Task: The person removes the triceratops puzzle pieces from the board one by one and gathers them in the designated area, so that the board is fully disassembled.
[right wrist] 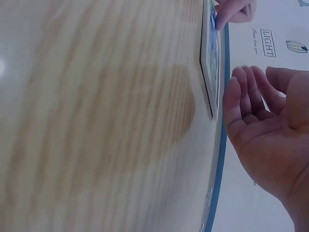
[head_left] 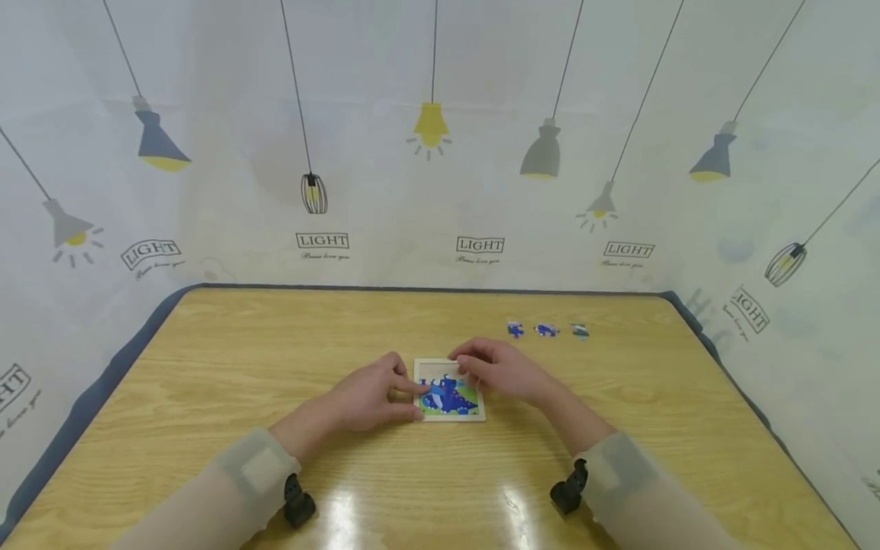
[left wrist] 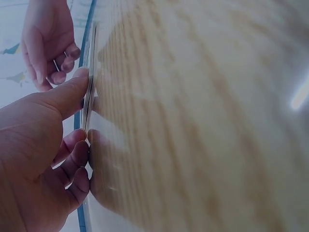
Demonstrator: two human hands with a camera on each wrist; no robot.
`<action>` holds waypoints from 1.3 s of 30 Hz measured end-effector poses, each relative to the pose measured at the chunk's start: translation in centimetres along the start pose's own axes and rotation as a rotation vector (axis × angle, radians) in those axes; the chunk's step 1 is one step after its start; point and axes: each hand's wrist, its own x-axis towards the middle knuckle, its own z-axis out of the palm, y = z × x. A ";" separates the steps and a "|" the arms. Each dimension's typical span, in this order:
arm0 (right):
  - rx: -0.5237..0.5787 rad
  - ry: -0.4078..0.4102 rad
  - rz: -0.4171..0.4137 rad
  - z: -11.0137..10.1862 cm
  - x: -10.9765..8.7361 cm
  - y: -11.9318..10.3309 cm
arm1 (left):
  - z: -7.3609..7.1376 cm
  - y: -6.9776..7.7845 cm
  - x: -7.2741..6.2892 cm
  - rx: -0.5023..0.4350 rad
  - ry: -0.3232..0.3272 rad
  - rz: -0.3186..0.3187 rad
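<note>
A small square jigsaw puzzle [head_left: 450,397] with a blue dinosaur picture lies in a pale wooden frame [head_left: 450,418]. A bare beige strip shows along its top. My left hand [head_left: 371,393] is at the left side, its straight index finger over the picture and its thumb at the lower left corner; in the left wrist view other fingers bend close to the table. Over the upper right corner hovers my right hand [head_left: 505,370], fingers loosely bent. The right wrist view shows nothing within that right hand [right wrist: 270,111], beside the frame [right wrist: 208,63].
Three loose puzzle pieces lie in a row behind the right hand: a left piece [head_left: 515,329], a middle piece [head_left: 546,329] and a right piece [head_left: 580,330]. The wooden table [head_left: 309,328] meets a lamp-printed wall covering [head_left: 385,191] at its back edge.
</note>
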 end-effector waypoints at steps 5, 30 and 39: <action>0.022 -0.038 -0.001 1.2 0.8 -0.2 | 0.2 -0.1 0.0 -0.004 -0.004 -0.005; -0.182 -0.072 0.009 2.8 1.1 -0.8 | -0.5 -0.6 1.2 -0.120 0.003 -0.068; -0.215 -0.066 0.023 3.4 1.4 -0.9 | -0.5 -0.9 1.6 -0.068 0.000 -0.089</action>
